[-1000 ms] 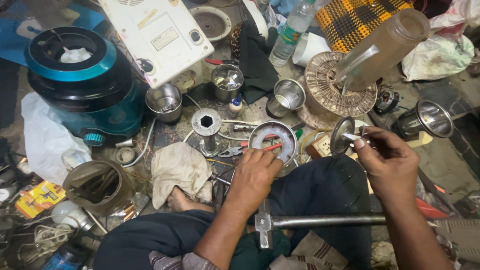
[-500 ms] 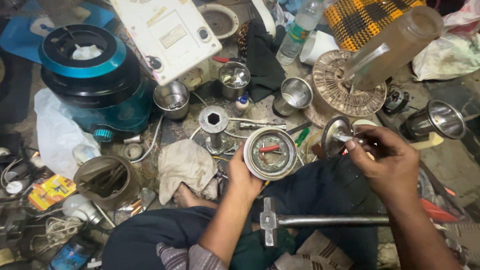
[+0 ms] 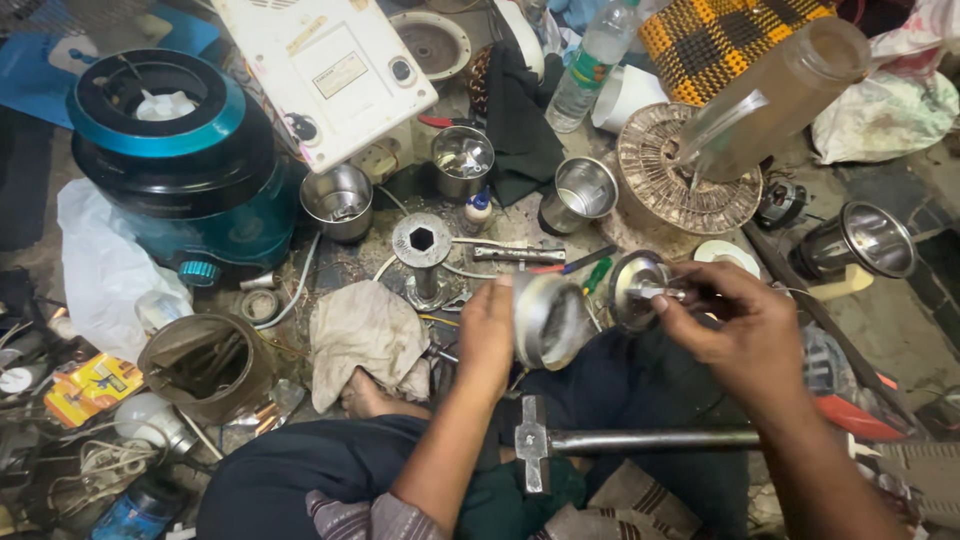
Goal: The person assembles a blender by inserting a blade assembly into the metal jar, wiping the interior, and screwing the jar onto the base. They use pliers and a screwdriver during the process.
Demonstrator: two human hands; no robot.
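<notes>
My left hand point(image 3: 487, 335) grips a round shiny metal bowl-shaped part point(image 3: 549, 318), turned on its edge so its domed side faces right. My right hand point(image 3: 738, 328) pinches a small round metal disc with a short shaft point(image 3: 641, 289) just to the right of it. The two parts are close together but apart. Across my lap lies a metal hammer point(image 3: 600, 441), its head pointing left. I sit cross-legged on the floor in dark trousers.
A teal mixer base point(image 3: 170, 170) stands at the left, with a white appliance casing point(image 3: 325, 70) above. Several steel cups point(image 3: 340, 200) and a hex socket stand point(image 3: 422, 245) sit ahead. A grey rag point(image 3: 365, 335), a brown jar point(image 3: 205, 365), a glass jar point(image 3: 775, 95) and a steel funnel cup point(image 3: 865, 240) surround me.
My left hand lifted the round part off the floor, first showing its dial-like face with a red piece, then tilted it on edge toward the right hand's disc.
</notes>
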